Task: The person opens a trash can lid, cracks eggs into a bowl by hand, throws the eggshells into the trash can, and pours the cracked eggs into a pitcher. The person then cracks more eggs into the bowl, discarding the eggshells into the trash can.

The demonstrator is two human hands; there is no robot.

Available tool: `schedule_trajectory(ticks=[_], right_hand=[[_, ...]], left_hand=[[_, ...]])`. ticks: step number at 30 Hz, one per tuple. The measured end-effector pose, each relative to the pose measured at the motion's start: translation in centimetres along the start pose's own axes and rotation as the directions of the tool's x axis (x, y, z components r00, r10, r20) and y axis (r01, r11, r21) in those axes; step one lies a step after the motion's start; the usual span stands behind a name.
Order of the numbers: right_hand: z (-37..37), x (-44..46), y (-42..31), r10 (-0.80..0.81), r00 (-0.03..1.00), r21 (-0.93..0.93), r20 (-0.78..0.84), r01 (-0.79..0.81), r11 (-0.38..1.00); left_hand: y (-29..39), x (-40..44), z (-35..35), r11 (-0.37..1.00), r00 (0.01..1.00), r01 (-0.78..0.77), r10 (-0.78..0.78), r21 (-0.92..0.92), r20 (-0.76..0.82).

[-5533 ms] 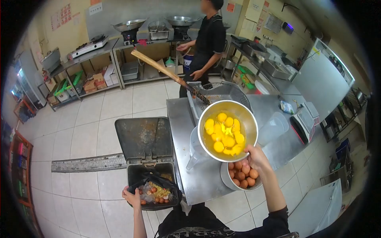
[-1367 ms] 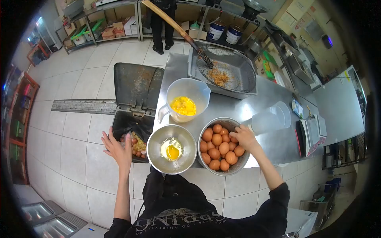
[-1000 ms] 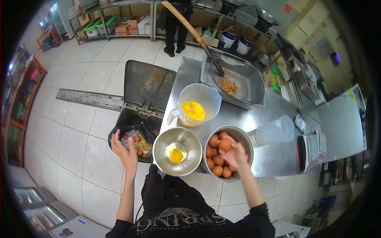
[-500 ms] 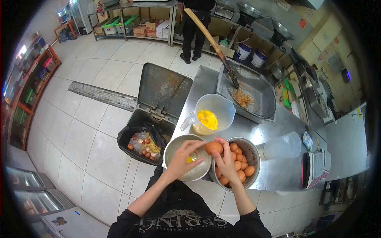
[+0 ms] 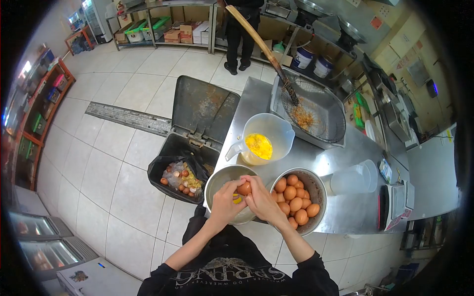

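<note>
Above a metal bowl [image 5: 213, 183], a brown egg [image 5: 244, 188] is held between my two hands. The fingers of my left hand [image 5: 226, 201] curl against its left side, and those of my right hand [image 5: 261, 200] grip its right side. Whether its shell is cracked I cannot tell. Below the hands a yellow yolk [image 5: 237, 199] shows in the bowl. Just right of my right hand stands a metal pot [image 5: 322, 193] full of whole brown eggs [image 5: 295, 203]. Behind the bowl is a clear plastic jug [image 5: 280, 133] with yellow egg [image 5: 258, 146] in it.
An open-lidded bin [image 5: 163, 163] with eggshells stands left of the steel table [image 5: 340, 163]. At the table's back, a grey basin [image 5: 331, 106] holds a wire strainer with a long wooden handle [image 5: 254, 37]. A clear container [image 5: 353, 178] and scale [image 5: 393, 207] are rightward. Another person [image 5: 242, 37] stands behind.
My right hand has carried the egg left from beside the pot to over the bowl. My left hand has closed onto the egg too.
</note>
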State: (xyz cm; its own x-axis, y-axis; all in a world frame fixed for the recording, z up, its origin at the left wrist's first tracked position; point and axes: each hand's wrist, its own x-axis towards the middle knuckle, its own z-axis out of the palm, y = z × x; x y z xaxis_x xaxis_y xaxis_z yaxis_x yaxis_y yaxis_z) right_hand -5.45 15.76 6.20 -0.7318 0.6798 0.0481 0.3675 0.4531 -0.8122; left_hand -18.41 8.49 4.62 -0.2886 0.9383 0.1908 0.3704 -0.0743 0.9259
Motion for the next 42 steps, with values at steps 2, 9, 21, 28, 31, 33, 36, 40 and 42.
schedule_trajectory(ticks=[2,9,21,28,31,33,36,40,42], right_hand=[[0.6,0.2,-0.2,-0.072,0.997,-0.044,0.009,0.072,0.996],[0.4,0.2,1.0,-0.198,0.98,-0.201,0.034,0.201,0.959],[-10.0,-9.6,6.9,0.427,0.892,-0.577,-0.144,-0.427,0.697],[-7.7,-9.3,9.8,0.546,0.814,-0.449,-0.199,-0.571,0.687],[-8.7,-9.3,9.0,0.528,0.837,-0.409,-0.145,-0.537,0.738],[-9.0,-9.3,8.3,0.47,0.857,-0.1,-0.213,-0.497,0.862],[-7.2,-7.9,5.3,0.432,0.856,0.48,-0.284,-0.263,0.837],[-3.5,-4.2,1.8,-0.236,0.849,-0.313,-0.474,0.087,0.946],[-2.1,-3.5,4.4,-0.241,0.94,-0.442,-0.243,0.113,0.89]], left_hand=[[-0.5,-0.6,0.0,0.999,0.997,0.02,-0.021,-0.025,-0.076],[-1.7,-0.4,-3.1,1.0,1.0,0.017,-0.017,0.02,0.014],[-5.4,-1.0,-8.2,0.83,0.993,0.117,-0.082,0.545,-0.089],[-6.5,0.4,-9.3,0.747,0.874,0.304,0.028,0.591,-0.485],[-6.9,-0.1,-9.9,0.832,0.852,0.222,0.088,0.509,-0.515],[-6.5,-0.5,-9.6,0.876,0.823,0.221,0.068,0.429,-0.564],[-7.0,-0.6,-9.6,0.907,0.822,0.199,0.05,0.37,-0.567],[-6.1,0.1,-7.7,0.933,0.855,0.128,0.068,0.337,-0.513],[-4.7,0.5,-6.1,0.965,0.876,0.078,0.053,0.249,-0.48]])
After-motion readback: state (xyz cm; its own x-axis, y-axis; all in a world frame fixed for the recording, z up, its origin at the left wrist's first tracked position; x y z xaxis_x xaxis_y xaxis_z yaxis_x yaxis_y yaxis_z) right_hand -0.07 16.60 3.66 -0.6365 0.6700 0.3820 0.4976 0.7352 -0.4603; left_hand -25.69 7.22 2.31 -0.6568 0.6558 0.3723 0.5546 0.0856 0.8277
